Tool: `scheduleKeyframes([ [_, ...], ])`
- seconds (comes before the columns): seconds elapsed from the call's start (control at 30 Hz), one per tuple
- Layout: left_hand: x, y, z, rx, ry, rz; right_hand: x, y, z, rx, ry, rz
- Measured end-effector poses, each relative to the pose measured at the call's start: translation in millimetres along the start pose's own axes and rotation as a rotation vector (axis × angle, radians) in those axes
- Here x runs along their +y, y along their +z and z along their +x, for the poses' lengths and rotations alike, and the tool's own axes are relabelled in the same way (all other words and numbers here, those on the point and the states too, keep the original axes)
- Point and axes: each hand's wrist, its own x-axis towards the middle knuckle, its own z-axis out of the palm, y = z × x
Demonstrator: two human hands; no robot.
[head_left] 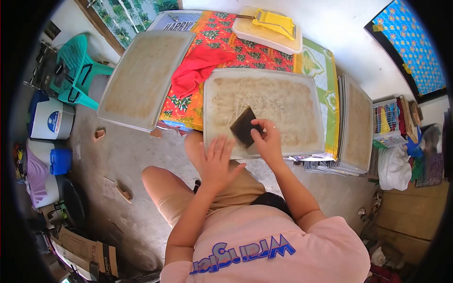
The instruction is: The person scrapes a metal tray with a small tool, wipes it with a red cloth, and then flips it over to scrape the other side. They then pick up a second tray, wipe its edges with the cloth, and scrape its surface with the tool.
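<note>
The right hand (pixel 268 140) pinches a thin, dark brown square plate (pixel 243 127) between thumb and fingers, tilted over a large, pale rectangular tray (pixel 288 108) with a brown-stained surface. That tray lies at the near edge of the tabletop (pixel 257 62), right of the middle. The left hand (pixel 219 162), empty, has its fingers spread at the tray's near left corner; whether it touches is unclear. A crumpled red cloth (pixel 198 70) adjoins the tray's far left corner. A similar brownish rectangular tray (pixel 145 78) covers the tabletop's left end, and a whitish plastic container (pixel 266 38) stands by the far edge.
</note>
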Motion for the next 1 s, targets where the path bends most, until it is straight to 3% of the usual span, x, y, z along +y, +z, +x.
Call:
scheduleKeyframes([
  [0.1,11,1,6,-0.018,0.035,0.045,8,11,-24,-0.066,0.17,0.244],
  [0.3,-7,7,3,-0.008,0.053,0.126,-15,6,-47,-0.311,0.369,0.391],
  [0.37,-12,3,2,0.021,0.074,0.171,-9,13,-48,-0.324,0.259,0.455],
  [0.5,-18,-8,8,0.117,-0.033,-0.031,-29,12,-42,-0.325,0.165,0.4],
  [0.6,-25,-15,14,0.106,-0.107,-0.194,-22,1,-34,-0.249,-0.048,0.006],
  [0.67,-22,-23,20,0.041,-0.165,-0.327,-2,-19,-12,-0.073,-0.272,-0.328],
  [0.73,-21,-27,26,-0.047,-0.017,-0.31,26,-55,21,0.013,-0.221,-0.689],
  [0.8,-18,-25,28,-0.129,0.13,-0.306,62,-95,51,0.134,-0.101,-0.857],
  [1.0,0,5,23,-0.214,0.389,-0.19,143,-188,136,0.4,0.287,-1.136],
])
